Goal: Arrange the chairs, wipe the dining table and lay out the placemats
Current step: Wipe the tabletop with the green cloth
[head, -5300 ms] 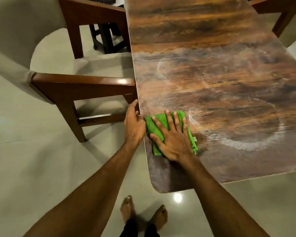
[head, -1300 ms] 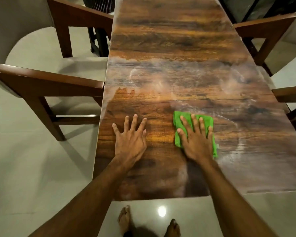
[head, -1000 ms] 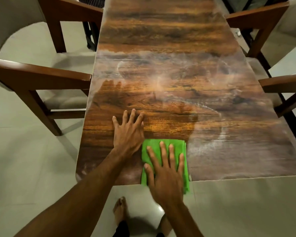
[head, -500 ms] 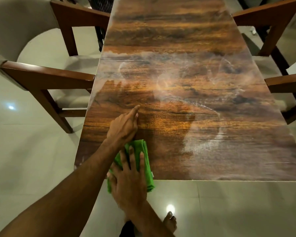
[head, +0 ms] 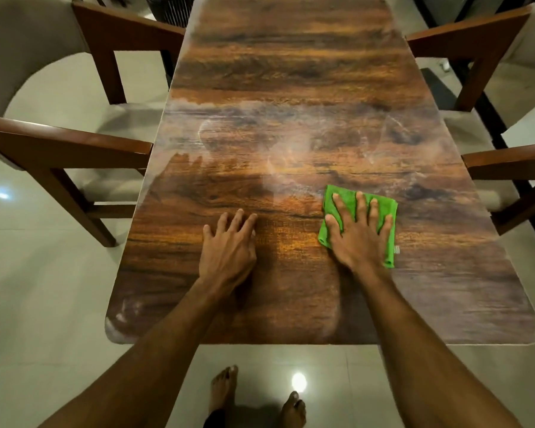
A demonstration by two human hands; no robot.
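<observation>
Head view, looking down the length of a wooden table (head: 291,72). Spread flat with fingers straight, the right hand (head: 357,239), pressing a folded green cloth (head: 346,196) onto the tabletop right of centre, near the close end. Likewise open and palm down on bare wood, the left hand (head: 227,245), apart from the cloth. Hazy smears across the middle of the surface, beyond both hands. Just beside the left edge, the left armchair (head: 65,146); by the right edge, the right armchair (head: 507,159). Bare feet (head: 223,384) on the pale tiled floor (head: 44,288) below.
</observation>
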